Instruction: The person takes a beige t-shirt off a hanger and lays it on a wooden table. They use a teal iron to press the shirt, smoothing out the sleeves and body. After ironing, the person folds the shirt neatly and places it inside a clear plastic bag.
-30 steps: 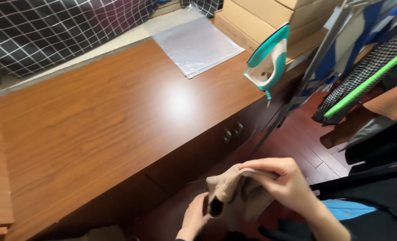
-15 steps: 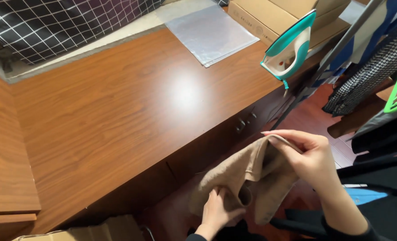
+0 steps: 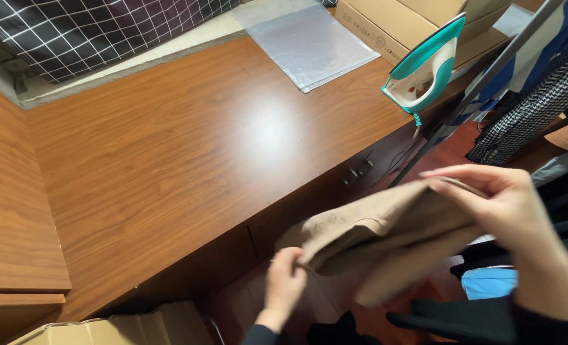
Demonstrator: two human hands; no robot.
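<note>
The 2 hands — left hand [image 3: 285,276], right hand [image 3: 498,204] — each pinched the soft, limp tan cloth [image 3: 386,239] by an edge; it looked light.

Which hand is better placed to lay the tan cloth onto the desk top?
Probably the left hand: it pinches the tan cloth at the end nearest the wooden desk. The right hand holds the far end, out beside the clothes rack.

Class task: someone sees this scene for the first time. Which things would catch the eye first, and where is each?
First, the tan cloth at lower centre, stretched between the left hand gripping its lower end and the right hand pinching its upper edge. Next, the teal and white iron standing upright at the right end of the glossy wooden desk, with a clear plastic sheet lying behind it.
</note>
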